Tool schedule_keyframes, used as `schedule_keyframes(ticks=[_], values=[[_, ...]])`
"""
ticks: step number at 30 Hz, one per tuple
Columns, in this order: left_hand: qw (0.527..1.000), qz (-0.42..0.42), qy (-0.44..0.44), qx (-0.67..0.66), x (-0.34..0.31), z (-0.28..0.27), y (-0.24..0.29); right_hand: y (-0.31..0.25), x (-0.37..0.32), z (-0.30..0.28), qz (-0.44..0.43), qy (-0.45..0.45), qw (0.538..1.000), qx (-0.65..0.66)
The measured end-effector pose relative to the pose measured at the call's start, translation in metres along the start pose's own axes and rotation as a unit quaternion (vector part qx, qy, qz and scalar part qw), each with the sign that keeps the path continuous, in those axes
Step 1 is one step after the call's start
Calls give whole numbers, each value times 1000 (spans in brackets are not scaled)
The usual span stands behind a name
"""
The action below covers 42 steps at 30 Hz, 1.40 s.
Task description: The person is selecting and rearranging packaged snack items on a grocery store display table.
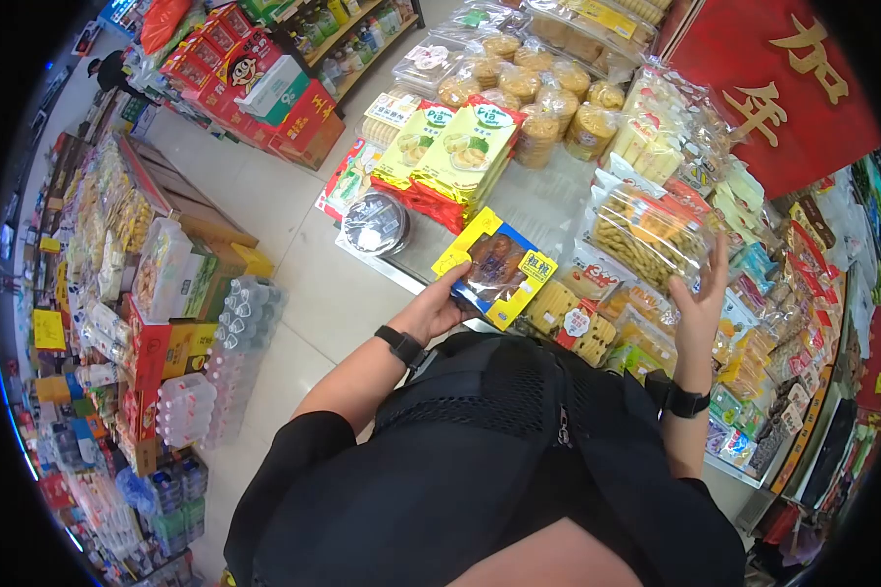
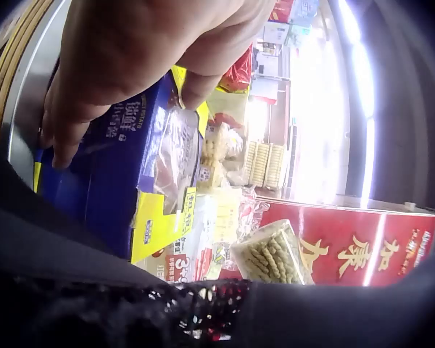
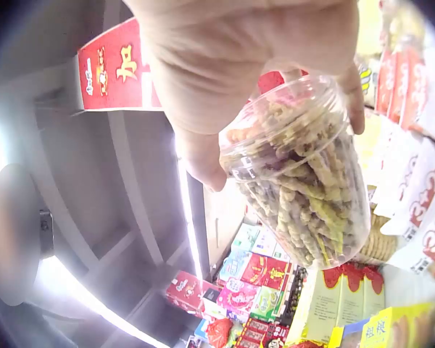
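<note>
My left hand (image 1: 442, 305) grips a blue and yellow snack box (image 1: 497, 262) at its near left corner, above the front edge of the display table. Brown pieces show through the box's clear window. In the left wrist view, fingers (image 2: 69, 138) curl over the box's blue side. My right hand (image 1: 700, 311) holds a clear plastic jar (image 1: 646, 240) of twisted, knobbly snack sticks. From the right wrist, thumb and fingers clasp the jar near its lid, and it hangs tilted. Beneath the jar lie bagged snacks (image 1: 646, 342).
On the table stand green and yellow Pia packets (image 1: 465, 152), a round dark-filled tub (image 1: 375, 225) and several bags of round biscuits (image 1: 538, 132). A red sign (image 1: 783, 88) rises at the back right. Shrink-wrapped bottles (image 1: 245, 323) and stacked cartons stand across the aisle floor (image 1: 308, 254).
</note>
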<state>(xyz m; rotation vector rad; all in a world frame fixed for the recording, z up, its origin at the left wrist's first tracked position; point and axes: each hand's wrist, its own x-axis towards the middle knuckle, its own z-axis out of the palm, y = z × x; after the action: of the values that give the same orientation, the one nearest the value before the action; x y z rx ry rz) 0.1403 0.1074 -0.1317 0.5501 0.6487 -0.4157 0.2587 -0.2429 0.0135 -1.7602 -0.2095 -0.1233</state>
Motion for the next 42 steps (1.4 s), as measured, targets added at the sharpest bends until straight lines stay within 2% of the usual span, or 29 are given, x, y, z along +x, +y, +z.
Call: schedule_keyframes(ticks=[1,4,7,11,14,19,20,24,28,31,33,35,37,39,41,42], values=[[1000,1,-2,1,1,3,1,0,-3,-8,-2,1,1000,-1],[1000,-11,16,-12,-6,18,2,3,-20,-29,22,79,996,-36],[1000,-3,-14,-20,0,11,2,7,-31,-42,28,111,990,-85],[999,-29,9,-37,5,15,9,13,-42,-56,18,136,989,-49],[999,-27,-17,-36,5,12,13,12,-50,-58,16,153,984,-88],[994,-23,71,-78,2,15,11,14,-54,-55,19,152,986,-65],[994,-19,34,-105,6,10,8,12,-54,-52,28,150,987,-49],[998,0,17,-61,27,4,2,14,-52,-48,34,139,989,-28],[1000,-2,18,-8,35,15,10,11,-49,-41,24,117,992,-30],[999,3,47,9,54,19,14,9,-44,-34,17,99,995,-22],[999,13,36,-5,72,16,14,6,-41,-29,14,85,996,-19],[999,40,2,9,83,20,17,0,-36,-24,20,34,999,-36],[998,62,8,-13,83,28,21,-12,-29,-10,20,-2,999,-26],[999,46,-15,-1,79,30,23,-19,-20,7,-21,-114,993,3],[999,43,8,2,73,21,19,-32,-15,33,-10,-148,989,13],[999,36,-7,-17,76,6,15,-41,-11,48,-16,-201,979,-22]])
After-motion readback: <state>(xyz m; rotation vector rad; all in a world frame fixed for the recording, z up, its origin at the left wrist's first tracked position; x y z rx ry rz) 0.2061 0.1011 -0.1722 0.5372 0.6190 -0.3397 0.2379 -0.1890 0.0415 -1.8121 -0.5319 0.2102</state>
